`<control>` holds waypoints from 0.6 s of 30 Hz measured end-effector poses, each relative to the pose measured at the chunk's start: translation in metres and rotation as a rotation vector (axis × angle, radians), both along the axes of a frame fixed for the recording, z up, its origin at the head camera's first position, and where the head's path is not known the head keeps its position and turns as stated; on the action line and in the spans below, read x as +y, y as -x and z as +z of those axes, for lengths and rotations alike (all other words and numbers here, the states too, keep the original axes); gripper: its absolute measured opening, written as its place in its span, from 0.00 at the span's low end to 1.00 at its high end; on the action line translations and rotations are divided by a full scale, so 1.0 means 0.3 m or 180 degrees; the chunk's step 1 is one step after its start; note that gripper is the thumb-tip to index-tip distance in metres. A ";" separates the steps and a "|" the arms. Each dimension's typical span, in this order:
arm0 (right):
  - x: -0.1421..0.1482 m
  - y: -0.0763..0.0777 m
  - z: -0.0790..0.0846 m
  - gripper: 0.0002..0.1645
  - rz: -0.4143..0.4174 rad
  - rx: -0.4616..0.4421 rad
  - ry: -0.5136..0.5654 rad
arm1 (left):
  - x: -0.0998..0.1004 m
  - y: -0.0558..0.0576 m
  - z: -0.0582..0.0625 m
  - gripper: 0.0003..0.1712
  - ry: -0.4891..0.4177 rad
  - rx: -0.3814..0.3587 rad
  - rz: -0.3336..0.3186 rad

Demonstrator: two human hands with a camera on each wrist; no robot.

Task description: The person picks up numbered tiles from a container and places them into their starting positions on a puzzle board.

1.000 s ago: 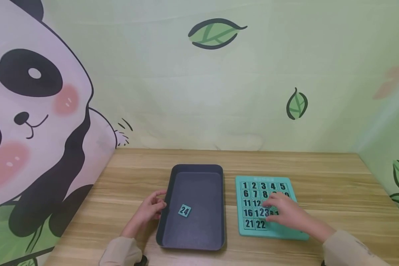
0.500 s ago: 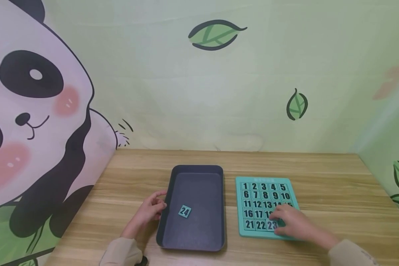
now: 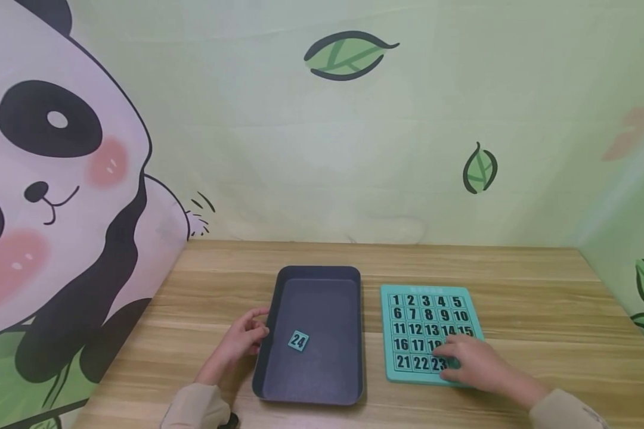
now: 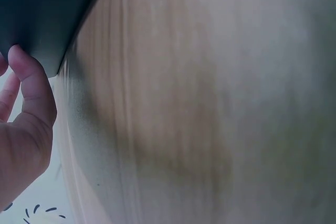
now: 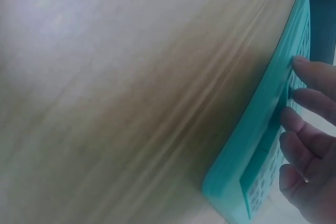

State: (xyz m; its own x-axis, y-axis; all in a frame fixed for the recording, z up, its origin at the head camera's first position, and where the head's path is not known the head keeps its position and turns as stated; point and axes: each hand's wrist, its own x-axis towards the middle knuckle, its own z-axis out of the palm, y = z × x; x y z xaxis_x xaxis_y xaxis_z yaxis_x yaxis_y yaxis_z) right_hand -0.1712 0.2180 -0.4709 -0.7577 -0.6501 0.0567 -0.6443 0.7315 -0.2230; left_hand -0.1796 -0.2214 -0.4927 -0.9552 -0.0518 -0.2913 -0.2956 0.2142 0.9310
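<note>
A dark rectangular tray (image 3: 354, 333) lies on the wooden table, with a teal number tile 24 (image 3: 298, 341) inside it. My left hand (image 3: 241, 336) rests against the tray's left side, its bent fingers touching the outer wall in the left wrist view. To the right is a teal number board (image 3: 387, 333) with rows of numbered tiles. Over the board's lower right, my right hand (image 3: 474, 360) has its thumb and finger at the edges of the number tile 23 (image 3: 438, 364), which lies beside tile 22. That hand hides the board's lower right corner.
The wooden table (image 3: 236, 268) runs back to a pale green cloth wall (image 3: 279, 179) printed with leaves and a panda (image 3: 161, 202). A strip of bare wood separates the tray from the board.
My right hand carried tile 23 down and right into the bottom row beside 22. Over the last half second it has shifted only slightly. The left hand and tray have stayed put.
</note>
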 end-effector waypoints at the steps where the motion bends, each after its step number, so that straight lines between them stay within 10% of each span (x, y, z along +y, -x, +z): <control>1: -0.003 0.003 0.002 0.21 0.0009 -0.0009 0.0000 | -0.001 -0.001 0.001 0.27 0.0006 0.0001 0.0007; 18: -0.237 0.044 0.079 0.17 0.0278 -0.0214 0.0548 | 0.002 -0.005 0.008 0.27 -0.0056 0.0009 -0.0034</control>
